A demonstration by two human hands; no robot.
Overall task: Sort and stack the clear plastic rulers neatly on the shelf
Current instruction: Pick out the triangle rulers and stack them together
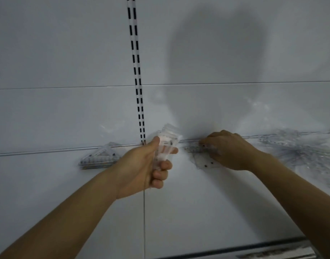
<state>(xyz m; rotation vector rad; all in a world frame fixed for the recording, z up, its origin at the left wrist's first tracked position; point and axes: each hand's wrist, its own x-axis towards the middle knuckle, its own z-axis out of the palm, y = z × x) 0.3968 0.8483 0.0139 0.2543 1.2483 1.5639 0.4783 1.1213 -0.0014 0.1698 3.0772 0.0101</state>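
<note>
The work looks to be mid-sort, at the gathering stage: the left hand (143, 165) has its fingers and thumb curled round a small bundle of clear rulers (167, 144), held upright above the white shelf (179, 212) near the middle of the scene. To its right, the right hand (229, 149) is down at the far edge of the shelf, fingers bent onto a loose clear ruler piece (203, 161) lying flat by the back panel (67, 53); it seems to be pinching or pressing that piece, though whether it has truly taken hold is hard to tell through the transparent plastic. To the left, a neat stack of triangular rulers (99, 157) already sits against the back of the shelf, so that kind seems sorted. Far right lies an untidy heap of clear rulers (300, 152), overlapping at all angles and still to be dealt with. The next move probably calls for lifting the flat piece cleanly off the smooth shelf, which may need a fingernail under an edge, then matching it by shape to the held bundle or the stack. A slotted upright rail (136, 71) runs down the back panel just behind the left hand, and nothing else blocks the way; the tangle on the right is the likely trouble, since the pieces are hard to tell apart.
</note>
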